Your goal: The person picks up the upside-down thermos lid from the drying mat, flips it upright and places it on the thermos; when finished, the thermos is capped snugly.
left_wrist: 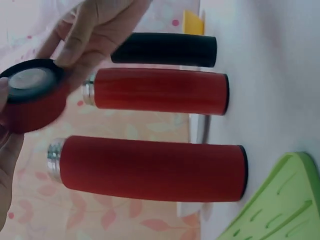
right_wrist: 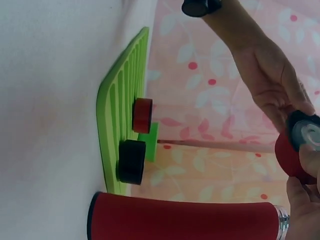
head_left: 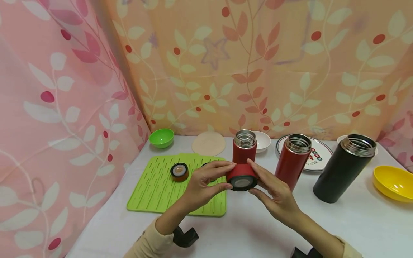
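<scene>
Green bowl (head_left: 161, 138), yellow bowl (head_left: 393, 182), black flask (head_left: 345, 167) on table.

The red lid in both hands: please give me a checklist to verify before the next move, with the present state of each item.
1. Red lid gripped by left hand and right hand: ok.
2. Nearest red flask open at its mouth: ok.
3. That flask upright on the table: ok.
4. Lid's inner side faces the flask mouth: not ok, it faces the person.
5. Lid thread clean: cannot tell.
</scene>
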Motion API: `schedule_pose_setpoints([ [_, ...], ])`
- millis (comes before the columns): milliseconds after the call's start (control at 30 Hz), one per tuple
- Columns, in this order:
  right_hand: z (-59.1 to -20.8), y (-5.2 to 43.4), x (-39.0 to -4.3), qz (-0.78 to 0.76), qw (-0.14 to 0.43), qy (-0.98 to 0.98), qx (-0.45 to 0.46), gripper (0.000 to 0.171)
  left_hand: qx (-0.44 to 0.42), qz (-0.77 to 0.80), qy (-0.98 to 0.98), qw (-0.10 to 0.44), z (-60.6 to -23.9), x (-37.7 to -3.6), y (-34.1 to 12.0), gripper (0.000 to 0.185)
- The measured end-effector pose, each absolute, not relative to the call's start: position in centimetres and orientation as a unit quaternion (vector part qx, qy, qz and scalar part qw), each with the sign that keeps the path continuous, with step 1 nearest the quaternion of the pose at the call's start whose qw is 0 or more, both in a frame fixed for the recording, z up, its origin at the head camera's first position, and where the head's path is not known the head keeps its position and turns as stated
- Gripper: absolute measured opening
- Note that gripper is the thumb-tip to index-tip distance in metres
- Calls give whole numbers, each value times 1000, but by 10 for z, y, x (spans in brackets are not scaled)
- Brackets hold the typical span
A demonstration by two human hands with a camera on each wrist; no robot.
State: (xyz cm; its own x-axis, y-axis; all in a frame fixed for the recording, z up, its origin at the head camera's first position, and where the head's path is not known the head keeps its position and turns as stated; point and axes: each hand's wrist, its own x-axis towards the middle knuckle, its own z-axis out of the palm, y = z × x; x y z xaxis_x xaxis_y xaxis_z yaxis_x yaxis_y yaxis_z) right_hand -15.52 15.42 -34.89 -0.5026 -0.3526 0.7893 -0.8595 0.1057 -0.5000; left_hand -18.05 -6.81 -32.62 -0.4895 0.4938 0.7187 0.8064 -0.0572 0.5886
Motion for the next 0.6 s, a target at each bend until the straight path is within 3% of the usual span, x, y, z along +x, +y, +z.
schedule_pose_setpoints([
  [233,-351,158,-154,547,153,-726,387,70,-522,-465,-676,233,-323,-178,-69,44],
  [467,-350,162,-153,581,68,-720,373,53,-562,-426,-657,268,-322,-177,-70,40],
  [600,-346,161,-150,600,52,-712,361,48,-579,-419,-644,273,-321,-177,-68,38],
])
